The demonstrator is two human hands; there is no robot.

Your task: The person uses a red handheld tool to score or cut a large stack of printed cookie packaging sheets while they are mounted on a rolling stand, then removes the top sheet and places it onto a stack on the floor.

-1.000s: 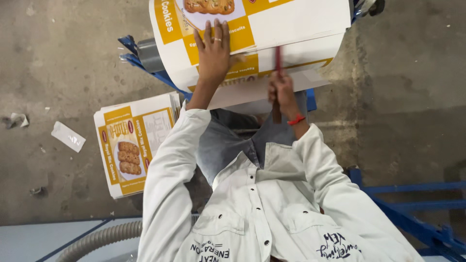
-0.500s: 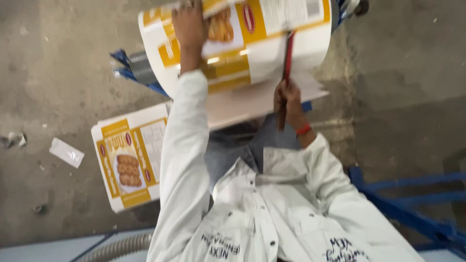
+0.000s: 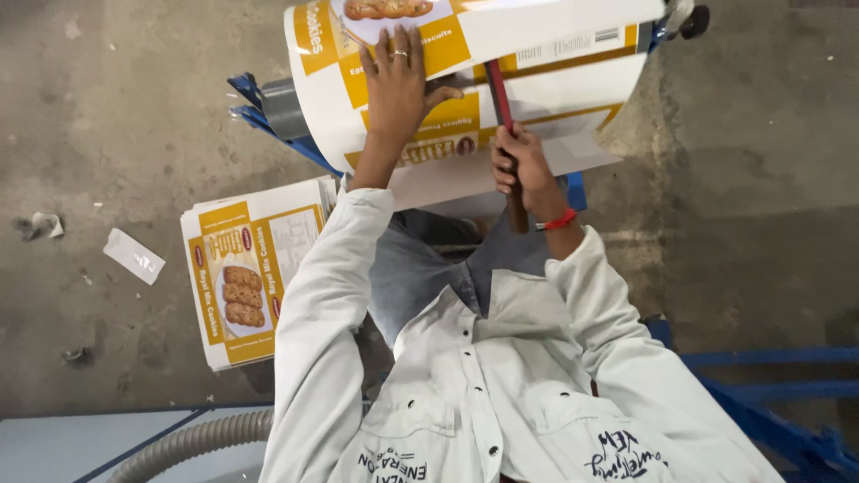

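printed packaging film in white and yellow, wound on a big roll, fills the upper middle of the frame, lying across a blue metal stand whose bars show at the roll's left end. a loose sheet of the film hangs down from the roll toward the person's lap. the left hand lies flat on the roll's curved face, fingers spread and pointing up the frame, a ring on one finger; it presses the film and grips nothing. the right hand, with a red band at the wrist, is closed tight around the dark handle of a long red-bladed cutting tool, whose blade runs up across the film just right of the left hand. at the left of the frame, on the grey concrete floor, rests a stack of cut printed sheets showing biscuits. a crumpled white scrap lies further left. a ribbed grey hose curves along the bottom left edge.
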